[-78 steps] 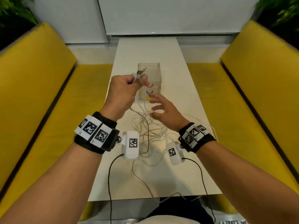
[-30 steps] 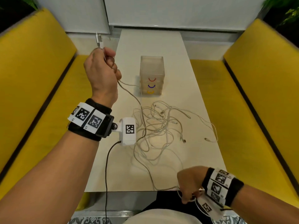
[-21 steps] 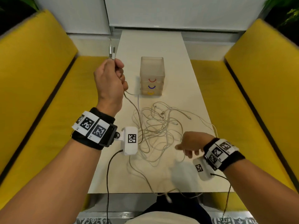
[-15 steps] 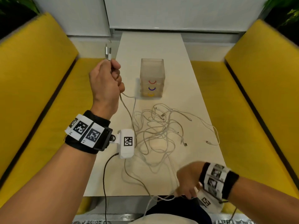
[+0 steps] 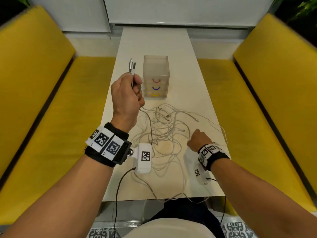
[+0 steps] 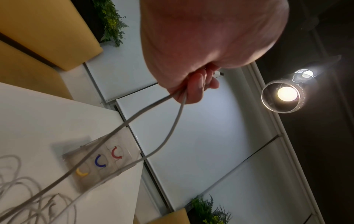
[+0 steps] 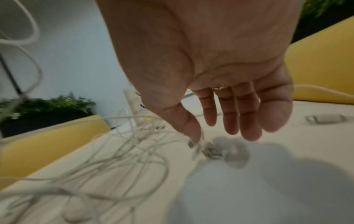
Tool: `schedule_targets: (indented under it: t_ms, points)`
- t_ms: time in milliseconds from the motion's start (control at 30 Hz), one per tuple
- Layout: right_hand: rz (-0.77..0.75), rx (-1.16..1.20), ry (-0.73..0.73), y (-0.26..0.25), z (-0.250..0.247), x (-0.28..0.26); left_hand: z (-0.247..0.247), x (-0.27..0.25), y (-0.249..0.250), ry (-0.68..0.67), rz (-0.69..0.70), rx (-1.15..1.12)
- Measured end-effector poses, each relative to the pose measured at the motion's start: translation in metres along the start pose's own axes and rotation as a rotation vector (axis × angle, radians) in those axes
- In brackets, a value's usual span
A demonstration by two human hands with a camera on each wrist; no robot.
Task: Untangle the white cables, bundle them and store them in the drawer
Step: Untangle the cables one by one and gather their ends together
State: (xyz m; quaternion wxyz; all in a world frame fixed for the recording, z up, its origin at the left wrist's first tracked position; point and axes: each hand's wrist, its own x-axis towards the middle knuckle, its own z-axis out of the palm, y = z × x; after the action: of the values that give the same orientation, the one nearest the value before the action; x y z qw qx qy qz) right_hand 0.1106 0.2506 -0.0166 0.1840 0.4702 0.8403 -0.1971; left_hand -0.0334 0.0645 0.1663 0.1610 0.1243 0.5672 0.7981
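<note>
A tangle of white cables (image 5: 163, 134) sprawls over the middle of the white table (image 5: 154, 40). My left hand (image 5: 135, 86) is raised left of the clear drawer unit (image 5: 156, 69) and grips two cable ends, their plugs (image 5: 132, 66) sticking up out of the fist. In the left wrist view two strands (image 6: 172, 128) run down from the curled fingers (image 6: 195, 86) toward the drawer unit (image 6: 99, 163). My right hand (image 5: 197, 136) hovers low over the right side of the tangle. Its fingers (image 7: 247, 121) hang relaxed and hold nothing, the thumb just above a loose plug (image 7: 210, 151).
The drawer unit has red, blue and yellow handles and all three drawers are closed. Yellow benches (image 5: 42, 117) flank the table on both sides. One cable strand hangs over the near table edge (image 5: 171, 198). Another plug (image 7: 323, 119) lies right of my right hand.
My right hand has come up from the near table edge to the right side of the tangle, now empty. My left hand, still gripping the plugs, has shifted right toward the drawer unit.
</note>
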Motion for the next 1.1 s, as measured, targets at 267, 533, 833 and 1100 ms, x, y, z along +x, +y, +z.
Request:
schedule_targets:
  t_ms: [267,533,833,1100]
  points:
    - [-0.027,0.013,-0.042,0.004,0.008,-0.010,-0.006,-0.015,-0.011,0.020,-0.040,-0.002]
    - [-0.093,0.087,-0.027,-0.009,-0.075,-0.039,-0.009,-0.026,-0.011,-0.009,-0.032,0.011]
    - [-0.571,0.776,0.137,-0.053,-0.163,-0.094,-0.004,-0.024,0.002,-0.084,0.041,0.126]
    - [-0.837,1.144,0.027,-0.093,-0.174,-0.122,0.013,-0.020,0.002,-0.174,0.080,0.235]
